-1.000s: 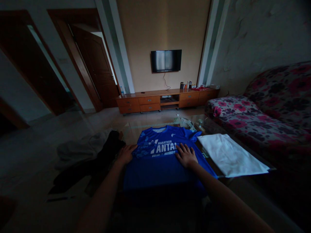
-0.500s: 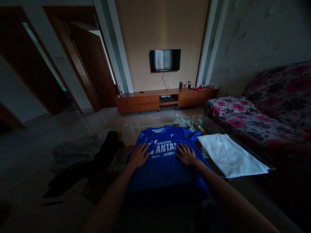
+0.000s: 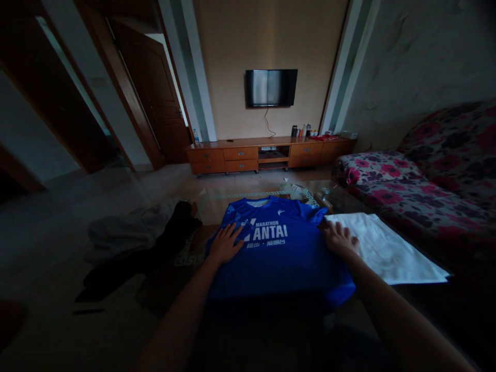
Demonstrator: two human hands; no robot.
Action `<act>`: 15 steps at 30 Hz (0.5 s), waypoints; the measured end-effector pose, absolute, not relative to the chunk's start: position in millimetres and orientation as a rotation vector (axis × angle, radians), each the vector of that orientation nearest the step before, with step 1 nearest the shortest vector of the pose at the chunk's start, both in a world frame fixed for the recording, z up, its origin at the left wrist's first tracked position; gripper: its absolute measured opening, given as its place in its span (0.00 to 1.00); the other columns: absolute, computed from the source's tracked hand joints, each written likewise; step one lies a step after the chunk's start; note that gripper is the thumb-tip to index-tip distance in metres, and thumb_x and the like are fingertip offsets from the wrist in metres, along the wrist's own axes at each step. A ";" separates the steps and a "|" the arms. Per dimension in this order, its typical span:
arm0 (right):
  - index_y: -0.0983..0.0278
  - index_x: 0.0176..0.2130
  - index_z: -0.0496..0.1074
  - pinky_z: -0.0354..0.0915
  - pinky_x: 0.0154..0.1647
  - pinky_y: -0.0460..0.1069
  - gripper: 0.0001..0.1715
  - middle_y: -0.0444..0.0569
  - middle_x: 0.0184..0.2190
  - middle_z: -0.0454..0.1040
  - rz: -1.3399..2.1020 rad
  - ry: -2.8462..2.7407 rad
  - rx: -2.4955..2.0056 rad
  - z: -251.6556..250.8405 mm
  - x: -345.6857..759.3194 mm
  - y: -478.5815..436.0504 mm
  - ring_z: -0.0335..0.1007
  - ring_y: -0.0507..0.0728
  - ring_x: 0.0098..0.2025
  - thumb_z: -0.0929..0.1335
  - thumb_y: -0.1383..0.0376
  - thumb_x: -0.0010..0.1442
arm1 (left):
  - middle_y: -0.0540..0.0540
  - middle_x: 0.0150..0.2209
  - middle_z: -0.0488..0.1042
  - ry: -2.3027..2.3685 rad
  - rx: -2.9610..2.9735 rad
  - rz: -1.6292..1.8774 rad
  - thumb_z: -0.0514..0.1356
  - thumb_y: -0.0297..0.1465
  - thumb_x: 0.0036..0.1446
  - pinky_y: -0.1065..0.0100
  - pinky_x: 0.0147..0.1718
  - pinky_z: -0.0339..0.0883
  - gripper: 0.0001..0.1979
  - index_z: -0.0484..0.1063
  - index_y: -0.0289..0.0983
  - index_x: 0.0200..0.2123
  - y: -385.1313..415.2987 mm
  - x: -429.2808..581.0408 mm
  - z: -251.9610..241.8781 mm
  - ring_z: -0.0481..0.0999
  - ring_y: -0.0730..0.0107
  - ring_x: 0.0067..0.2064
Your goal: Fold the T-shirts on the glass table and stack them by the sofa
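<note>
Blue shirt (image 3: pixel 279 258) lies flat at frame ctr, long axis up-frame, collar at far end; L hand (image 3: pixel 226 243) & R hand (image 3: pixel 341 238) rest splayed palm-down on its left/right edges, gripping nothing.

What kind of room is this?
Probably a home living room: a wall-mounted TV above a long wooden cabinet, a floral sofa, and a low table holding the blue shirt.

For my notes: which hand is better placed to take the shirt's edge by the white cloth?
Right, probably: the right hand lies on that edge of the shirt; the left hand rests on its other side.
</note>
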State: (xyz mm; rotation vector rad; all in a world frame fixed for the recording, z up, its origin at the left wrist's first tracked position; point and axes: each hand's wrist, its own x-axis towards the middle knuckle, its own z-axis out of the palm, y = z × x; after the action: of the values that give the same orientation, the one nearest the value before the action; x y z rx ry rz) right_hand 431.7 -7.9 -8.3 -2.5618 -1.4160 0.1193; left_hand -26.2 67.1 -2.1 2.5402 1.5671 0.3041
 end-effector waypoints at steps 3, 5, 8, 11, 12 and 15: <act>0.57 0.69 0.57 0.47 0.63 0.71 0.35 0.58 0.69 0.54 0.068 -1.354 -2.546 -0.7 435.5 -3.9 0.47 0.71 0.69 0.51 0.51 0.69 | 0.50 0.74 0.46 1.563 2.528 0.335 0.46 0.53 0.66 0.49 0.70 0.33 0.33 0.52 0.51 0.71 66.4 -25.7 -3.4 0.44 0.51 0.73; 0.63 0.65 0.65 0.50 0.61 0.72 0.34 0.65 0.64 0.60 0.067 -1.267 -2.531 11.9 432.2 5.9 0.52 0.74 0.66 0.54 0.52 0.68 | 0.51 0.74 0.47 1.558 2.525 0.351 0.47 0.53 0.66 0.49 0.70 0.33 0.33 0.52 0.51 0.71 65.7 -25.2 -3.9 0.45 0.51 0.73; 0.71 0.59 0.71 0.54 0.61 0.68 0.34 0.71 0.60 0.65 0.242 -1.101 -2.472 28.3 425.3 27.6 0.58 0.75 0.63 0.59 0.52 0.64 | 0.50 0.73 0.48 1.561 2.536 0.369 0.47 0.52 0.66 0.49 0.70 0.34 0.33 0.52 0.51 0.71 64.4 -24.2 -3.6 0.46 0.51 0.73; 0.76 0.59 0.70 0.56 0.59 0.70 0.38 0.76 0.59 0.65 0.394 -0.935 -2.456 32.3 420.6 51.1 0.59 0.79 0.62 0.62 0.50 0.62 | 0.50 0.73 0.50 1.578 2.548 0.359 0.48 0.52 0.66 0.49 0.70 0.36 0.33 0.53 0.50 0.71 62.6 -22.8 -1.5 0.47 0.51 0.73; 0.77 0.60 0.69 0.56 0.58 0.72 0.41 0.79 0.59 0.63 0.403 -0.881 -2.462 31.3 419.8 58.0 0.57 0.81 0.63 0.63 0.49 0.61 | 0.49 0.73 0.50 1.586 2.550 0.345 0.48 0.52 0.66 0.48 0.70 0.37 0.33 0.54 0.50 0.70 61.9 -22.3 -0.5 0.47 0.51 0.73; 0.79 0.59 0.68 0.58 0.56 0.71 0.41 0.83 0.61 0.60 0.456 -0.827 -2.373 27.0 419.6 74.3 0.53 0.81 0.65 0.67 0.52 0.57 | 0.47 0.73 0.50 1.614 2.564 0.303 0.48 0.52 0.66 0.48 0.69 0.39 0.33 0.54 0.49 0.70 59.4 -20.3 2.6 0.47 0.52 0.73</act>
State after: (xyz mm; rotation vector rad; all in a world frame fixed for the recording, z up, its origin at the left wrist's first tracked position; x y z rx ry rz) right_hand 419.6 74.3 27.0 -2.3735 -0.8268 0.4558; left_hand -20.3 59.4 2.6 2.5636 1.6140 0.3034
